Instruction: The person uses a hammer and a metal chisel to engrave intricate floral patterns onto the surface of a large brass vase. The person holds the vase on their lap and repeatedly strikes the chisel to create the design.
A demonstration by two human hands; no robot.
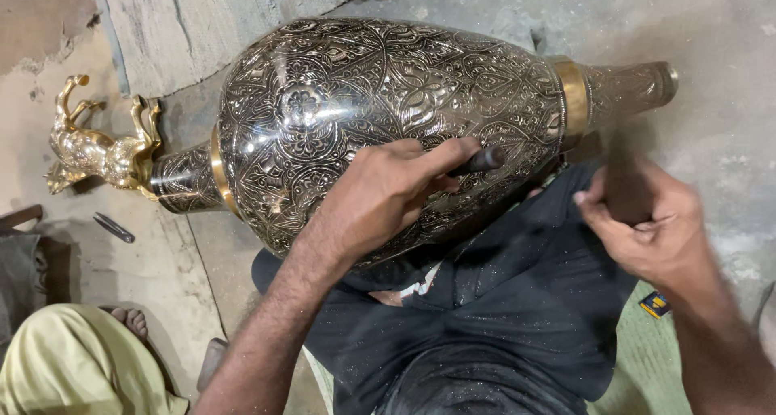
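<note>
A large engraved metal vase (364,100) lies on its side across my lap, dark with fine floral patterns and brass bands near both ends. My left hand (388,193) rests on its belly and grips a dark chisel (483,160) whose tip presses against the surface. My right hand (647,221) is to the right, closed around a wooden hammer handle (626,185), blurred in motion just above the chisel's end. My dark, dust-speckled clothing (501,318) lies under the vase.
A brass horse figurine (93,148) lies on the concrete floor at left, touching the vase's end. A small metal tool (113,227) lies below it. Another person's foot and yellow-clad leg (73,358) are at bottom left. A green mat (647,358) lies at right.
</note>
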